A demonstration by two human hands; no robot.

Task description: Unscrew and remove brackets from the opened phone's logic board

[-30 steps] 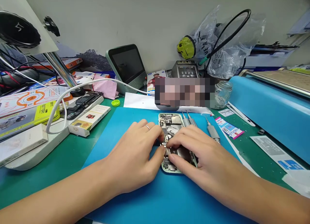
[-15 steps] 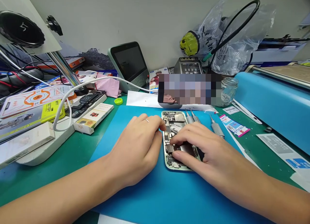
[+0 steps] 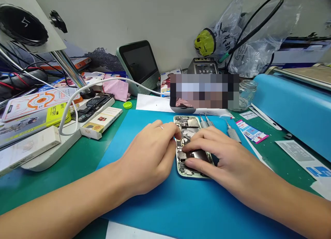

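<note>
An opened smartphone (image 3: 194,155) with a pale green frame lies on a blue mat (image 3: 160,208), its inner parts bare. My left hand (image 3: 153,153) is closed at the phone's left edge, thumb against the curled index finger; whatever sits between them is hidden. A ring is on one finger. My right hand (image 3: 219,151) arches over the phone's right side. Its thumb and index fingertip come down on either side of a small squarish metal phone component (image 3: 182,155). Several metal-handled screwdrivers (image 3: 233,133) lie beyond and beside that hand.
A propped-up screen (image 3: 204,91), partly blurred, stands behind the phone beside a glass jar (image 3: 247,92). On the left, a white cable (image 3: 103,81) arcs above small boxes (image 3: 103,122) and another opened phone (image 3: 94,106). A blue machine (image 3: 289,111) occupies the right side.
The whole view has shifted slightly, with the desk things appearing a little higher and to the right. Both hands keep nearly the same pose on the phone.
</note>
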